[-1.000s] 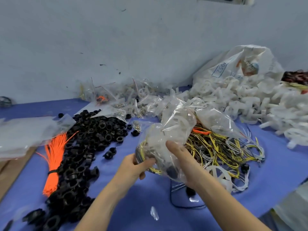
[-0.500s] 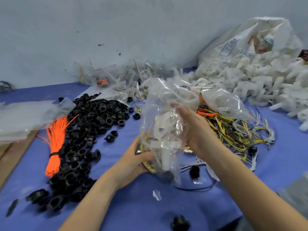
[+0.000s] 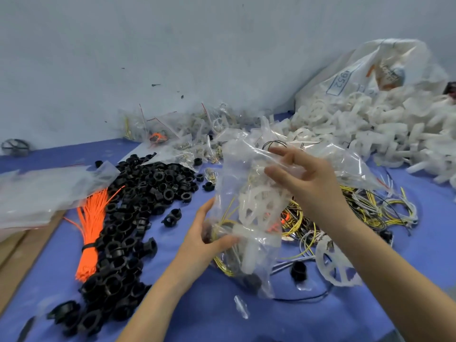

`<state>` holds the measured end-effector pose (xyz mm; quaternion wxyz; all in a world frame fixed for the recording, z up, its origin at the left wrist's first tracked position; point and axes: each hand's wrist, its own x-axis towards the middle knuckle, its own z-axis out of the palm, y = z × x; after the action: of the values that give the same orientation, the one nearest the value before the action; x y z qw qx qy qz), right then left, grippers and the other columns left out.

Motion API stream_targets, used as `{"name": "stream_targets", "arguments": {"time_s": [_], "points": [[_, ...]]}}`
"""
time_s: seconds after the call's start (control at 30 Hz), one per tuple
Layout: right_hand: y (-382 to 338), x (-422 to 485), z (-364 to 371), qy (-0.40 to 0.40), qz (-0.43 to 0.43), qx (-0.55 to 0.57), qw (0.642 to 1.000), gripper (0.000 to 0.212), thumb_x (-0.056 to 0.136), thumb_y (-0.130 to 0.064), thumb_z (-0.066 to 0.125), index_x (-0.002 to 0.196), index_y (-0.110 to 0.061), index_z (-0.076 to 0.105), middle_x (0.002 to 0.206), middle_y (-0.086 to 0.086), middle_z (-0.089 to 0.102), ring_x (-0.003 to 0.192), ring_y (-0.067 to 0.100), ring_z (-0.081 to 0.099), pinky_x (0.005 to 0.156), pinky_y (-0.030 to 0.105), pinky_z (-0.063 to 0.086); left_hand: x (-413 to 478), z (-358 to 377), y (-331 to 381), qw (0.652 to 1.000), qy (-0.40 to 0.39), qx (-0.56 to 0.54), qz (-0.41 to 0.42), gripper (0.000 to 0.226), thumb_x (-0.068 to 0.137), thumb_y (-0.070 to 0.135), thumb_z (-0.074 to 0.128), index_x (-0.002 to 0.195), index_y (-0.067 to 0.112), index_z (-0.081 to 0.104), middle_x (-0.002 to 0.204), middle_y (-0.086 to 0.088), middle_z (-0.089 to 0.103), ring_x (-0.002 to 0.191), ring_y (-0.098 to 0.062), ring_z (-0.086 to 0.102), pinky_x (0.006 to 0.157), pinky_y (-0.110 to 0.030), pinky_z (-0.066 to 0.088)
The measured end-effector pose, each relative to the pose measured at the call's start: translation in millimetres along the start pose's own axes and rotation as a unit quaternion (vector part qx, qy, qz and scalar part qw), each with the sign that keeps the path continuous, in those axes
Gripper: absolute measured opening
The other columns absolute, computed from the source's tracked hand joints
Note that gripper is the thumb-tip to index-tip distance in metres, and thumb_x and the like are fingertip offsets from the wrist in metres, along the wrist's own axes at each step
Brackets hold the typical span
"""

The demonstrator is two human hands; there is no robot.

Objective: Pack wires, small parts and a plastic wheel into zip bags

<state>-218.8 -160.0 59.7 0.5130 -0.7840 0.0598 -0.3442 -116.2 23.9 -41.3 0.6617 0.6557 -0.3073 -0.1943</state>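
Observation:
A clear zip bag (image 3: 243,169) stands upright over the blue table, mouth upward. Inside it I see a white plastic wheel (image 3: 259,208), yellow wires (image 3: 223,222) and a black small part (image 3: 251,280) at the bottom. My left hand (image 3: 209,240) grips the bag's lower left side, thumb across the front. My right hand (image 3: 304,180) is at the bag's upper right, its fingers spread and straight against the plastic near the mouth. Whether it pinches the film is unclear.
A heap of black rings (image 3: 148,193) and an orange cable-tie bundle (image 3: 91,230) lie left. Loose wires (image 3: 370,208), a white wheel (image 3: 338,265) and a black part (image 3: 298,270) lie right. White wheels (image 3: 382,129) pile at back right, filled bags (image 3: 185,134) behind, empty bags (image 3: 37,191) far left.
The bag has gone from lying bunched between my hands to standing upright. My right hand climbed from its lower side to the mouth and spread its fingers.

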Motion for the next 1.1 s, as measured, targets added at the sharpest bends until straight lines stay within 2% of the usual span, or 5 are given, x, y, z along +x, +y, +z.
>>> {"name": "stream_targets", "arguments": {"time_s": [0.23, 0.4, 0.6, 0.83, 1.1], "points": [[-39.0, 14.7, -33.5, -0.201, -0.040, -0.101, 0.974, 0.012, 0.068, -0.027, 0.075, 0.069, -0.017, 0.069, 0.080, -0.005, 0.070, 0.072, 0.003, 0.060, 0.067, 0.020, 0.048, 41.9, 1.1, 95.5, 0.990, -0.075, 0.087, 0.087, 0.079, 0.070, 0.050, 0.072, 0.124, 0.072, 0.019, 0.126, 0.012, 0.056, 0.101, 0.001, 0.065, 0.076, -0.012, 0.050], [-56.7, 21.6, -34.7, -0.254, -0.062, -0.176, 0.949, 0.038, 0.074, -0.011, 0.078, 0.059, -0.007, 0.043, 0.055, -0.008, 0.045, 0.055, 0.005, 0.037, 0.053, 0.016, 0.032, 55.3, 10.2, 138.7, 0.969, -0.125, 0.176, 0.117, 0.050, 0.065, 0.058, 0.071, 0.111, 0.062, 0.054, 0.125, 0.012, 0.049, 0.067, -0.009, 0.063, 0.059, -0.009, 0.045], [-62.4, 32.8, -38.5, -0.287, -0.064, -0.216, 0.931, 0.045, 0.075, -0.023, 0.078, 0.059, -0.019, 0.036, 0.057, -0.006, 0.046, 0.054, 0.003, 0.050, 0.056, 0.019, 0.037, 65.0, -5.1, 117.6, 0.973, -0.103, 0.194, 0.066, 0.007, 0.085, 0.041, 0.065, 0.091, 0.044, 0.062, 0.111, 0.017, 0.062, 0.086, 0.001, 0.066, 0.082, -0.027, 0.050], [-79.5, 51.6, -22.3, -0.328, -0.011, -0.116, 0.937, 0.038, 0.073, -0.009, 0.077, 0.070, -0.017, 0.040, 0.061, 0.005, 0.039, 0.058, 0.016, 0.037, 0.054, 0.024, 0.033, 69.1, -4.9, 107.8, 0.975, -0.169, 0.100, 0.106, 0.051, 0.078, 0.017, 0.054, 0.107, 0.059, 0.061, 0.128, 0.031, 0.055, 0.119, 0.006, 0.054, 0.093, -0.016, 0.045], [-90.5, 61.6, -19.8, -0.447, 0.045, -0.107, 0.887, 0.035, 0.073, -0.001, 0.074, 0.098, -0.019, 0.058, 0.074, 0.012, 0.056, 0.052, 0.017, 0.049, 0.045, 0.018, 0.041, 81.3, 19.2, 84.6, 0.975, -0.199, -0.002, 0.096, 0.061, 0.083, 0.008, 0.052, 0.131, 0.045, 0.045, 0.134, -0.005, 0.057, 0.114, -0.018, 0.063, 0.090, -0.040, 0.054]]}}
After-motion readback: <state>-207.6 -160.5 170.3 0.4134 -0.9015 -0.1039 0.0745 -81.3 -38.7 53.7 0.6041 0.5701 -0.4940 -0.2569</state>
